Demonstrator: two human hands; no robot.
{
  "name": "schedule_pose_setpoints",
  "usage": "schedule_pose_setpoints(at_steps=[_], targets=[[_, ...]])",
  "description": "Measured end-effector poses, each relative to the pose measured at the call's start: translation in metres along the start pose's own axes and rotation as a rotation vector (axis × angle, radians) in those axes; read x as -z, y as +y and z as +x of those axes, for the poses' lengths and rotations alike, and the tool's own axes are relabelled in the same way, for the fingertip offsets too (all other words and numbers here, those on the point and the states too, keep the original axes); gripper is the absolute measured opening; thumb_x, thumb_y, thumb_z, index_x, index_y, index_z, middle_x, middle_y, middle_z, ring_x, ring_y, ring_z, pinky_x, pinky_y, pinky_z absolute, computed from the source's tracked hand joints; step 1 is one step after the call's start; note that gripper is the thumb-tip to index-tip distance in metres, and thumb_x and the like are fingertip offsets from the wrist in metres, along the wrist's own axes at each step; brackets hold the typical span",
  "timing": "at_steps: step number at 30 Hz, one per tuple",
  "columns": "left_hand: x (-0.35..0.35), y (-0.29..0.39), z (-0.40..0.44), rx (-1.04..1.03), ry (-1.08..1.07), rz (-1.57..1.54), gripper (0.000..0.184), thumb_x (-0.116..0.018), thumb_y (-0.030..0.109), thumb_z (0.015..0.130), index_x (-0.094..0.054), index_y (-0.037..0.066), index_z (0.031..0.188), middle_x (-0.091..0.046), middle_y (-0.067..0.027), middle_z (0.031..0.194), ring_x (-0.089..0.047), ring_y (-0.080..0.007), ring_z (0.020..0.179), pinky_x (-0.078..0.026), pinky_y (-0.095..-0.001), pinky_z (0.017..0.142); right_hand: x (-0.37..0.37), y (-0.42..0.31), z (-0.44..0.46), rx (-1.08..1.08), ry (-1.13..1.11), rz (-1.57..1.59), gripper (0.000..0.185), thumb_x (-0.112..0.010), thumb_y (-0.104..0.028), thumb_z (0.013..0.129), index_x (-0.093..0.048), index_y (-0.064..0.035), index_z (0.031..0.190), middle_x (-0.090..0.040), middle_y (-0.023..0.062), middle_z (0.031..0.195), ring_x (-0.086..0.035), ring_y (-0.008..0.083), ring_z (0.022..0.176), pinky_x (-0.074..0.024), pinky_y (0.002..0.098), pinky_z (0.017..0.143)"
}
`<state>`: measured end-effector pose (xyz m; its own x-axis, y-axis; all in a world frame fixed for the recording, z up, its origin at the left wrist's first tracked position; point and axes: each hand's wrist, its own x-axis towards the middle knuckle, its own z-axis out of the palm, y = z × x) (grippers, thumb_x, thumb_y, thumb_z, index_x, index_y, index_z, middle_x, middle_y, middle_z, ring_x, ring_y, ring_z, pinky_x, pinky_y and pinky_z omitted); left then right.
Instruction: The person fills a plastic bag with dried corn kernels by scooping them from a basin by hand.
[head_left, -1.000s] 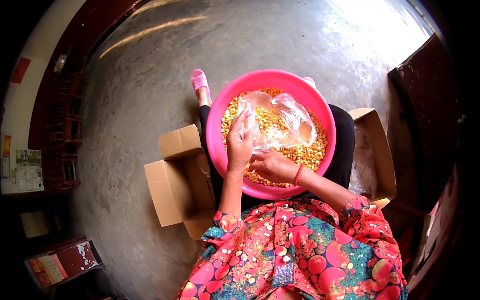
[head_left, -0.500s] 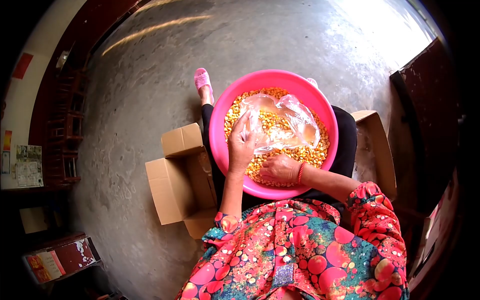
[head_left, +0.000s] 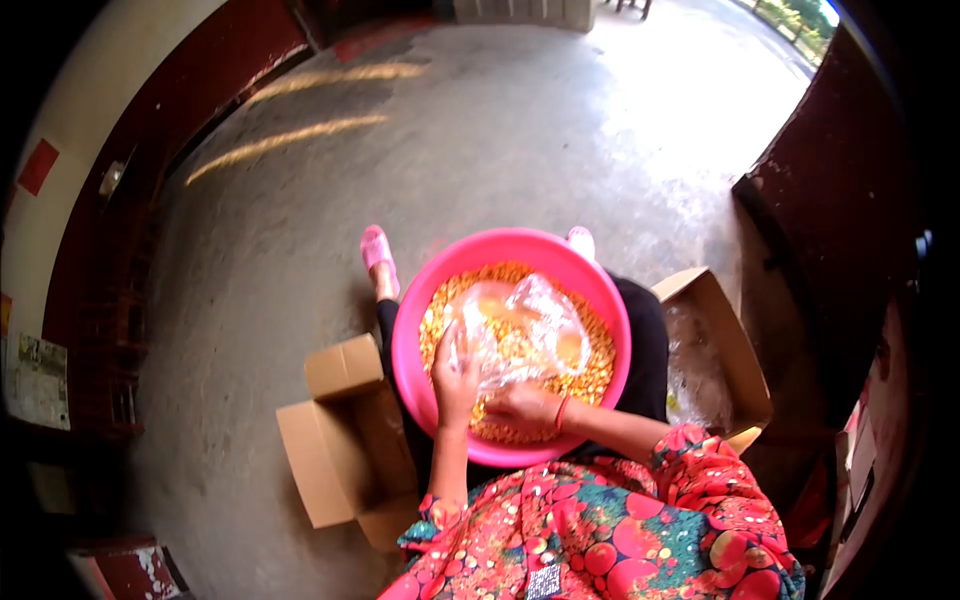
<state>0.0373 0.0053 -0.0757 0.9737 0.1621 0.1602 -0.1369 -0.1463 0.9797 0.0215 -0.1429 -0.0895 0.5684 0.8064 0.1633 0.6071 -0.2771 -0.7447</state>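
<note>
A pink basin (head_left: 408, 340) full of yellow corn kernels (head_left: 500, 272) rests on my lap. Over the kernels lies a clear plastic bag (head_left: 545, 318), its mouth spread, with kernels showing through it. On the bag's left side, my left hand (head_left: 456, 380) grips the film between thumb and fingers. My right hand (head_left: 525, 407), with a red bracelet at the wrist, is at the bag's near edge, low over the kernels. Its fingers are curled together, and what they hold is hidden by blur and the hand itself.
An open cardboard box (head_left: 345, 450) stands on the floor to the left of my legs. Another cardboard box (head_left: 735, 350) with clear plastic inside is at the right. Concrete floor (head_left: 480, 130) stretches ahead toward a bright doorway.
The view has tilted up, so the basin sits lower and more of the floor and doorway shows. My right hand has come up from the kernels to the bag's near edge.
</note>
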Motion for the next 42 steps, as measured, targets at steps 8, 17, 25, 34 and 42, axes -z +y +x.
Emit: schedule_pose_setpoints(at_steps=[8,17,25,34,42], targets=[[0.000,-0.014,0.000,-0.017,0.015,-0.089,0.052,-0.050,-0.006,0.075,-0.039,-0.006,0.125,-0.050,-0.0142,0.118,-0.050,-0.0196,0.107,-0.042,-0.0286,0.087,0.045,-0.033,0.026,-0.305,-0.049,1.035,0.035,-0.047,-0.031,0.092,-0.049,-0.0070,0.067,-0.036,-0.0067,0.056,-0.032,0.0027,0.049,-0.0250,0.0209,0.043],[-0.002,-0.007,-0.001,-0.094,0.018,0.122,0.052,-0.045,-0.006,0.067,-0.046,-0.005,0.119,-0.052,-0.0204,0.116,-0.051,-0.0297,0.108,-0.040,-0.0346,0.092,0.061,0.035,0.049,-0.612,0.428,0.807,0.030,-0.047,-0.033,0.090,-0.058,-0.0062,0.082,-0.051,-0.0032,0.065,-0.041,0.0072,0.050,-0.0322,0.0245,0.043],[-0.006,0.002,-0.001,-0.164,-0.005,0.187,0.055,-0.044,-0.008,0.064,-0.047,-0.003,0.119,-0.055,-0.0200,0.110,-0.054,-0.0308,0.103,-0.042,-0.0366,0.088,0.070,0.053,0.029,-0.249,0.716,-0.366,0.020,-0.053,-0.007,0.074,-0.058,-0.0088,0.093,-0.058,0.0116,0.093,-0.056,0.0299,0.088,-0.0468,0.0391,0.075],[-0.005,-0.011,0.003,-0.149,0.025,0.146,0.054,-0.047,-0.007,0.065,-0.046,-0.004,0.120,-0.054,-0.0199,0.112,-0.053,-0.0300,0.105,-0.041,-0.0363,0.090,0.032,0.012,0.016,-0.126,0.394,0.300,0.012,-0.043,0.002,0.081,-0.052,0.0006,0.090,-0.058,0.0125,0.080,-0.058,0.0226,0.078,-0.0462,0.0351,0.070],[-0.006,-0.014,0.004,-0.161,0.050,0.092,0.053,-0.048,-0.008,0.069,-0.044,-0.004,0.122,-0.053,-0.0178,0.114,-0.055,-0.0217,0.099,-0.047,-0.0269,0.074,-0.021,0.019,0.006,-0.140,0.144,-0.300,0.022,-0.052,-0.011,0.073,-0.058,-0.0091,0.094,-0.056,0.0102,0.084,-0.055,0.0288,0.084,-0.0434,0.0387,0.076]])
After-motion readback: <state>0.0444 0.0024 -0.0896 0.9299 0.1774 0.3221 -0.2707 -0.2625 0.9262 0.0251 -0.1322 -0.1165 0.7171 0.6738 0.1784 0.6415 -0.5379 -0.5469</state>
